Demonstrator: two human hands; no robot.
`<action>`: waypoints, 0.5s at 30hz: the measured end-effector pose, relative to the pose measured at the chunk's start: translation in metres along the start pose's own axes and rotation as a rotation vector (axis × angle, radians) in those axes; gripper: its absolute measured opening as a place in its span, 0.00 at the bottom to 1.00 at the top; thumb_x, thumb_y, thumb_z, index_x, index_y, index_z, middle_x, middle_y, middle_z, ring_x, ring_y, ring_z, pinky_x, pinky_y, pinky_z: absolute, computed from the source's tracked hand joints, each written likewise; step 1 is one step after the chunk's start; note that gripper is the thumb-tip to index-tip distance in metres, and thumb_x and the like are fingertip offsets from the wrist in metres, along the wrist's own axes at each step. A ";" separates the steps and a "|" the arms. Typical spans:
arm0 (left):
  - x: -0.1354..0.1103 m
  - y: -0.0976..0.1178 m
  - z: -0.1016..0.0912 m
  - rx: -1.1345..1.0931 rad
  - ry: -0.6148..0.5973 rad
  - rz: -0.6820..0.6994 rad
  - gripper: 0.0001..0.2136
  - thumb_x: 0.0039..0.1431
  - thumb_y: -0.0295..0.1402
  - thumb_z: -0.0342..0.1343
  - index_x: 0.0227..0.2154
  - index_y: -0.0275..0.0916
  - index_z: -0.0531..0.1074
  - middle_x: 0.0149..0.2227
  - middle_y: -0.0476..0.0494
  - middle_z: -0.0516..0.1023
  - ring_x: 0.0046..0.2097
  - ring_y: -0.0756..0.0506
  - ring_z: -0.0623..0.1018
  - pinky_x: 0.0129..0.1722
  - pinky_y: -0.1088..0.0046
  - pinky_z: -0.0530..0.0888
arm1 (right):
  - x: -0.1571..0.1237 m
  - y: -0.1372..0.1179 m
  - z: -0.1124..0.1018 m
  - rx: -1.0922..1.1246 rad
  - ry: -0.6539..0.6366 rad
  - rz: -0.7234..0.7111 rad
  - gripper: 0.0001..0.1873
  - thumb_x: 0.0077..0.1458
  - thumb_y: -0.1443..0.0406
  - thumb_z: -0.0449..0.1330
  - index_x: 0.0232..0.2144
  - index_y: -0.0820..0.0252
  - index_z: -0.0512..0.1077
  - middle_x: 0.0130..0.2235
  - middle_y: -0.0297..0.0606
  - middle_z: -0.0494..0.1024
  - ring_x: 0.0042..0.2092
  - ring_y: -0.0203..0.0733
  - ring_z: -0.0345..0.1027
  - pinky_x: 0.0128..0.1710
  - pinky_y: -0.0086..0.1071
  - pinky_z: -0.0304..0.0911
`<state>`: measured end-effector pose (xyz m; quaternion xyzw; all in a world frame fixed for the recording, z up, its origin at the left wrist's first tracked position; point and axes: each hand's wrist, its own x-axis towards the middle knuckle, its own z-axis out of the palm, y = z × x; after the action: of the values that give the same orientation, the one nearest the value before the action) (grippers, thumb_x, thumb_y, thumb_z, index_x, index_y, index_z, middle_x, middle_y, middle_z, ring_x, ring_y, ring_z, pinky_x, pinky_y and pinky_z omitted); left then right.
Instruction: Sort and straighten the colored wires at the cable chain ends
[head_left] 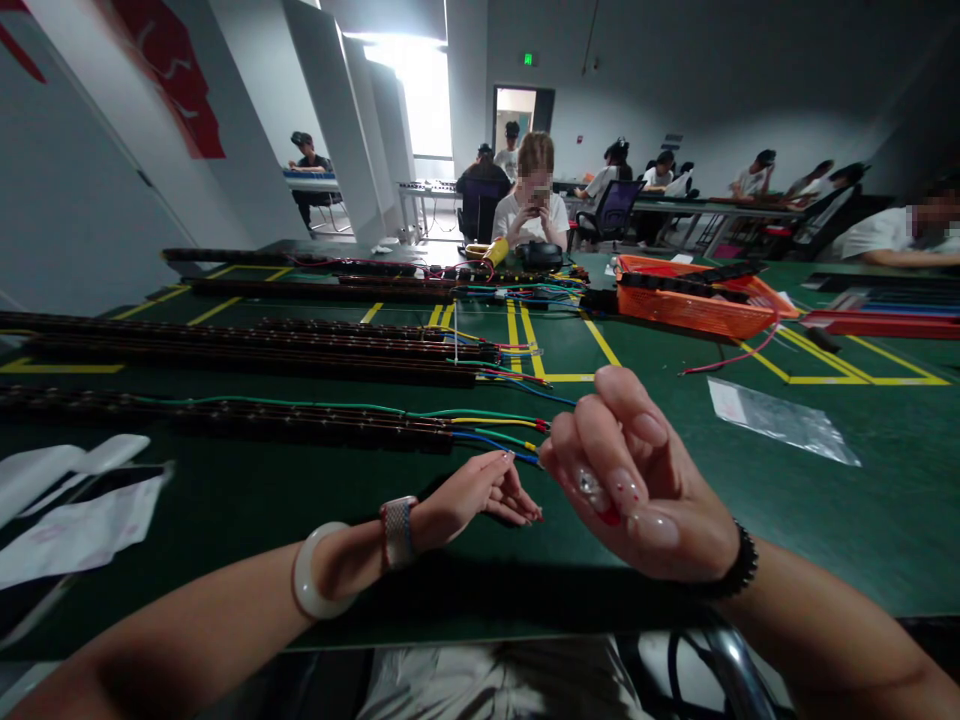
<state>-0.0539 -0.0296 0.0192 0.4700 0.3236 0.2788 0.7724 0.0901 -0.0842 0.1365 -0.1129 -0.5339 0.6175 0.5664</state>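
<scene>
My left hand (487,490) lies low over the near side of the green table, its fingers loosely stretched and apart, with nothing seen in them. Just beyond its fingertips are the loose ends of coloured wires (510,440) in blue, green, yellow and red. They come out of a long black wire harness (300,422) lying across the table to the left. Whether a fingertip touches the blue wire, I cannot tell. My right hand (637,480) is raised closer to the camera, palm toward me, fingers curled into a loose fist around nothing visible.
More black harnesses (360,345) lie behind in rows. An orange basket (675,300) holds black pieces. A clear plastic bag (780,420) lies right, white papers (82,515) left. Yellow tape lines (525,340) mark the green table (810,530). A person (531,200) sits opposite.
</scene>
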 end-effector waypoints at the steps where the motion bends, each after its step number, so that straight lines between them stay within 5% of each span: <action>1: 0.000 0.000 0.000 0.019 -0.011 0.006 0.18 0.56 0.49 0.48 0.27 0.39 0.69 0.26 0.42 0.78 0.34 0.43 0.78 0.38 0.65 0.71 | 0.000 0.000 0.000 0.008 -0.005 -0.002 0.25 0.41 0.65 0.66 0.26 0.53 0.49 0.21 0.24 0.63 0.25 0.35 0.59 0.27 0.30 0.60; 15: 0.000 0.002 0.000 0.050 -0.033 0.011 0.20 0.56 0.52 0.46 0.29 0.38 0.68 0.27 0.40 0.78 0.34 0.43 0.78 0.39 0.64 0.71 | -0.001 -0.001 0.001 0.007 -0.013 0.003 0.25 0.41 0.64 0.67 0.26 0.53 0.50 0.21 0.24 0.64 0.25 0.34 0.60 0.26 0.29 0.59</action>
<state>-0.0539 -0.0288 0.0205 0.4956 0.3152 0.2673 0.7639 0.0899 -0.0861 0.1372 -0.1076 -0.5351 0.6209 0.5626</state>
